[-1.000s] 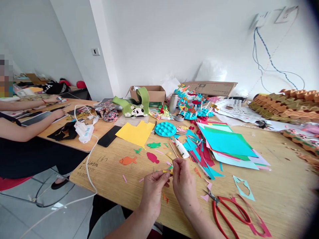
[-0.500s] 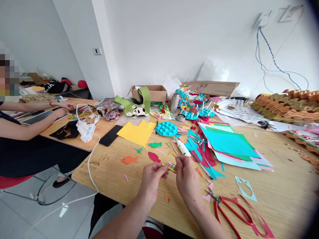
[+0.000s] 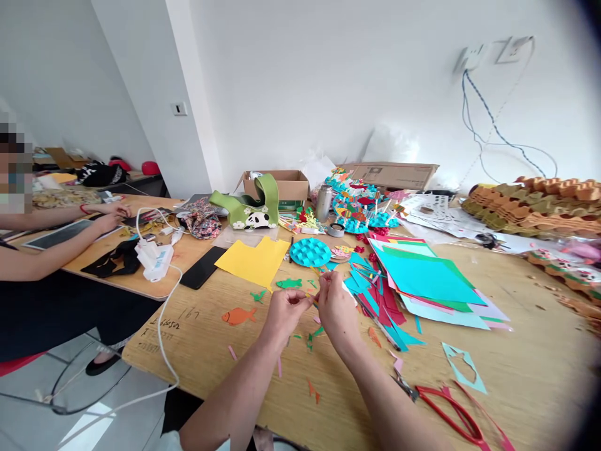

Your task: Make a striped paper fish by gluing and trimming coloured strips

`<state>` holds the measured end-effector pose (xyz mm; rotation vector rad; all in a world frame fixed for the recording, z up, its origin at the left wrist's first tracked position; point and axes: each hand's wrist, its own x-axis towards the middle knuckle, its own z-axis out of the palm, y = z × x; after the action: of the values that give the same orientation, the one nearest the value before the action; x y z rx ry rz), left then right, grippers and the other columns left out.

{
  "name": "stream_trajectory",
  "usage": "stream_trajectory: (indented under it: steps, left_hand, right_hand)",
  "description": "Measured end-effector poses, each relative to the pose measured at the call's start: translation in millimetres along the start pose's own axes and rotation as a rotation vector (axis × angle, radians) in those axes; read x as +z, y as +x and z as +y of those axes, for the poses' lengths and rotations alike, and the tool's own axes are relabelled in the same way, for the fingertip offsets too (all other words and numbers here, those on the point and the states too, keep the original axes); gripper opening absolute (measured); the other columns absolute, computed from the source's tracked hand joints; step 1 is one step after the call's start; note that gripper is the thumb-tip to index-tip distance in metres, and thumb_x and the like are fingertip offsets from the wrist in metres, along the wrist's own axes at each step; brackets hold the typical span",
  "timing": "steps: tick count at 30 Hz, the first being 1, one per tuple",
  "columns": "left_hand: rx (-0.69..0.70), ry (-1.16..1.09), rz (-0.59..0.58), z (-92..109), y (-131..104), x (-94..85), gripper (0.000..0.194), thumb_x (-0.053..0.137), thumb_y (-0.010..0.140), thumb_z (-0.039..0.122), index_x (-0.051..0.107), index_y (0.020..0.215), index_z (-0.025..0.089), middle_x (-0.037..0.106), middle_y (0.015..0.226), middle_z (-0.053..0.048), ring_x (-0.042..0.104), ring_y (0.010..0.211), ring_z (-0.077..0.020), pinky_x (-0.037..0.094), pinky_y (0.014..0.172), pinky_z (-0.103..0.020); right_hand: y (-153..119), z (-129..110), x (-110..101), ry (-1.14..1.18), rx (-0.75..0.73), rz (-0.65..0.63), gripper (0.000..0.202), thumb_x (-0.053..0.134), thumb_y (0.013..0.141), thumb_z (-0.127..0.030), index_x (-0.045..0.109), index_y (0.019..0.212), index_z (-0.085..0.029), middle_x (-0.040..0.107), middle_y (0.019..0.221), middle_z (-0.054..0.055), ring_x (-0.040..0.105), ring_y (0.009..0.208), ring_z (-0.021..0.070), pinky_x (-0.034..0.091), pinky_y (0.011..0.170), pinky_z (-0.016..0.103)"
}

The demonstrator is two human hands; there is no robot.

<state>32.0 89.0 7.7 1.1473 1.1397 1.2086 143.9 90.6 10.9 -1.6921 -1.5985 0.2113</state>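
My left hand (image 3: 287, 313) pinches a thin yellow paper strip (image 3: 311, 296) between thumb and fingertips. Close beside it, my right hand (image 3: 337, 307) is closed at the strip's other end; its fingertips are partly hidden. Just beyond the left hand lies a green paper fish (image 3: 288, 284), and further left an orange paper fish (image 3: 238, 316). Small green scraps (image 3: 312, 338) lie between my forearms. A white glue bottle (image 3: 350, 292) is mostly covered by my right hand. Red-handled scissors (image 3: 451, 410) rest on the table right of my right forearm.
Coloured paper sheets (image 3: 432, 275) are stacked to the right, beside blue and red offcuts (image 3: 382, 307). Ahead are yellow paper (image 3: 253, 260), a blue textured disc (image 3: 310, 252) and a black phone (image 3: 203, 267). At left, a white cable trails from a power strip (image 3: 154, 260) near another person's arms (image 3: 70, 247).
Both hands have moved slightly farther over the table and closer together, still at the yellow strip. The red fish is now hidden behind my hand; green scraps show between my forearms.
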Motion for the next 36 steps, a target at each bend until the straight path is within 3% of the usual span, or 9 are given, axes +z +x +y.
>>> stream_trajectory:
  steps: [6, 18, 23, 26, 31, 34, 36]
  left_hand:
    - [-0.039, -0.026, -0.021, -7, 0, -0.1, 0.024, 0.071, 0.062, 0.035, 0.062, 0.052, 0.015, 0.049, 0.051, 0.003, 0.041, 0.051, -0.0088, 0.031, 0.047, -0.021]
    - [-0.225, -0.325, -0.069, -8, -3, -0.6, 0.027, 0.081, 0.052, 0.035, 0.064, 0.056, 0.013, 0.058, 0.056, 0.000, 0.055, 0.050, -0.0097, 0.038, 0.046, -0.020]
    - [-0.207, -0.329, -0.041, -10, -2, 0.4, 0.030, 0.082, 0.050, 0.035, 0.062, 0.053, 0.013, 0.059, 0.055, 0.000, 0.055, 0.050, -0.0092, 0.039, 0.045, -0.019]
    - [-0.187, -0.298, 0.005, -13, 0, -1.6, 0.029, 0.081, 0.051, 0.036, 0.064, 0.056, 0.013, 0.059, 0.053, 0.000, 0.054, 0.048, -0.0092, 0.040, 0.046, -0.019]
    - [-0.171, -0.227, 0.063, -16, 5, -8.9, 0.029, 0.078, 0.056, 0.037, 0.066, 0.062, 0.012, 0.061, 0.051, -0.002, 0.051, 0.041, -0.0077, 0.038, 0.044, -0.020]
    - [-0.140, -0.198, 0.104, -15, 8, -13.5, 0.030, 0.078, 0.058, 0.039, 0.065, 0.062, 0.012, 0.061, 0.051, -0.001, 0.050, 0.040, -0.0080, 0.037, 0.042, -0.020]
    - [-0.118, -0.180, 0.127, -14, 9, -15.9, 0.031, 0.077, 0.058, 0.040, 0.065, 0.063, 0.012, 0.060, 0.051, -0.001, 0.051, 0.042, -0.0082, 0.039, 0.043, -0.019]
  right_hand:
    - [-5, 5, 8, -0.016, 0.003, -0.029, 0.019, 0.027, 0.095, -0.030, 0.043, 0.095, -0.018, 0.062, 0.066, 0.006, 0.059, 0.059, 0.0223, 0.029, 0.049, 0.026]
    - [-9, 4, 13, 0.011, 0.013, 0.007, 0.022, 0.027, 0.094, -0.035, 0.042, 0.092, -0.020, 0.061, 0.069, 0.006, 0.057, 0.059, 0.0210, 0.028, 0.048, 0.026]
    - [-9, 6, 12, 0.063, 0.017, 0.015, 0.024, 0.027, 0.093, -0.038, 0.044, 0.092, -0.020, 0.063, 0.072, 0.007, 0.059, 0.057, 0.0207, 0.032, 0.048, 0.027]
    - [-5, 8, 7, 0.180, 0.101, 0.008, 0.024, 0.031, 0.092, -0.042, 0.044, 0.092, -0.022, 0.065, 0.069, 0.006, 0.061, 0.057, 0.0212, 0.038, 0.051, 0.029]
    - [7, 18, -4, 0.591, 0.227, -0.088, 0.035, 0.044, 0.085, -0.058, 0.044, 0.086, -0.023, 0.070, 0.071, 0.006, 0.068, 0.070, 0.0215, 0.050, 0.070, 0.035]
    - [13, 22, -12, 0.752, 0.158, -0.234, 0.039, 0.053, 0.079, -0.060, 0.048, 0.080, -0.022, 0.071, 0.085, 0.009, 0.068, 0.085, 0.0223, 0.050, 0.080, 0.037]
    - [14, 23, -16, 0.717, 0.078, -0.333, 0.035, 0.055, 0.080, -0.056, 0.052, 0.079, -0.021, 0.070, 0.089, 0.009, 0.066, 0.091, 0.0227, 0.048, 0.083, 0.036]
